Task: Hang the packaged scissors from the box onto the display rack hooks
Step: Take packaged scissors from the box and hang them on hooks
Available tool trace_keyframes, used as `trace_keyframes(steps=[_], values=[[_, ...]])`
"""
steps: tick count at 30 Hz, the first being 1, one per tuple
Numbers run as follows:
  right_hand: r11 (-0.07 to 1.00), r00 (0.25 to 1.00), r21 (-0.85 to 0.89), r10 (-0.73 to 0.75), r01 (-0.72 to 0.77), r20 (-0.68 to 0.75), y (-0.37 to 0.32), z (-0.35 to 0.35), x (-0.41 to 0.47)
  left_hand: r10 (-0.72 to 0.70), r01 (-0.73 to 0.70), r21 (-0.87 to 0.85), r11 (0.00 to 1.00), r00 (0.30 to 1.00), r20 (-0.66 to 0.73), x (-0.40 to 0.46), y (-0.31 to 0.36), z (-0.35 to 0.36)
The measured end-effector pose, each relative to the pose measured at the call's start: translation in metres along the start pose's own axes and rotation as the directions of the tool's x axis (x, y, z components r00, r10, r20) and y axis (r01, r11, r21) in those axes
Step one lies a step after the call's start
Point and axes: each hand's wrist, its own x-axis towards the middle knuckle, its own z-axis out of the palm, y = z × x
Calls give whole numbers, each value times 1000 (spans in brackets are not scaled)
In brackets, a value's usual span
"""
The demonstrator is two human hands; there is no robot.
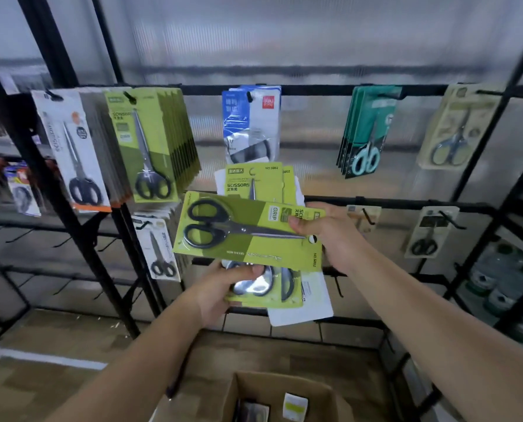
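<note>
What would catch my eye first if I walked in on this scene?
Probably the bright green scissors pack held sideways in the middle, pinched at its top end by the right hand, while the left hand grips a stack of packs below it. Behind them, a black display rack carries hanging scissors, and a cardboard box sits open at the bottom.

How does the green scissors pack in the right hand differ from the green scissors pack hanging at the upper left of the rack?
The green pack in the right hand lies sideways, off any hook; the hanging green pack is upright on its hook. The held one is single; the hanging one fronts a full row. Both show black-handled scissors on green card.
</note>
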Motion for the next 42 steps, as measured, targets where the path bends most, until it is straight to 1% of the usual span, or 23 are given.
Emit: trace_keyframes(steps=[2,5,10,13,16,20,24,25,27,29,31,33,35,36,37,39,42], values=[[1000,999,8,28,-28,-24,-1,-5,2,2,-2,21,1000,1000,-7,0,4,-6],[1000,1000,-8,15,-15,-12,-4,-15,4,21,-20,38,999,999,-26,1,5,-22],[991,993,-134,14,-29,-114,-12,-28,4,10,-12,45,999,999,36,-6,11,-35],[979,992,-196,36,-59,-118,-15,-35,2,13,-13,38,999,1000,17,-5,12,-42],[964,990,-255,45,-78,-131,-13,-40,5,-14,15,19,1000,999,-36,-4,18,-47],[925,995,-371,51,-81,-90,-13,-37,11,-23,28,68,997,997,-67,-2,20,-45],[923,991,-361,124,-131,-44,-16,-29,17,-4,8,35,999,994,-112,-5,16,-52],[926,989,-347,144,-147,-34,-17,-28,17,1,1,23,1000,992,-123,-7,15,-54],[946,978,-257,207,-199,6,-18,-26,16,-2,-1,-18,1000,987,-158,-8,12,-57],[959,959,-130,266,-252,103,-19,-26,14,3,-13,-48,999,980,-197,-11,12,-56],[971,957,21,230,-238,177,-19,-24,10,8,-27,-86,996,977,-215,-12,12,-56],[952,969,234,153,-197,191,-16,-19,4,27,-61,-140,988,972,-232,-14,11,-56],[870,977,462,89,-171,194,-11,-8,-3,53,-106,-189,976,962,-268,-15,9,-56],[828,981,541,52,-145,184,-7,1,-5,65,-127,-205,970,956,-288,-14,6,-55],[805,985,583,13,-113,174,-3,11,-8,77,-146,-205,968,947,-311,-13,4,-54],[819,988,571,-36,-58,152,5,32,-6,110,-182,-179,967,930,-351,-11,3,-49],[855,998,518,0,-32,60,10,55,-4,146,-218,-160,963,917,-372,-12,3,-44]])
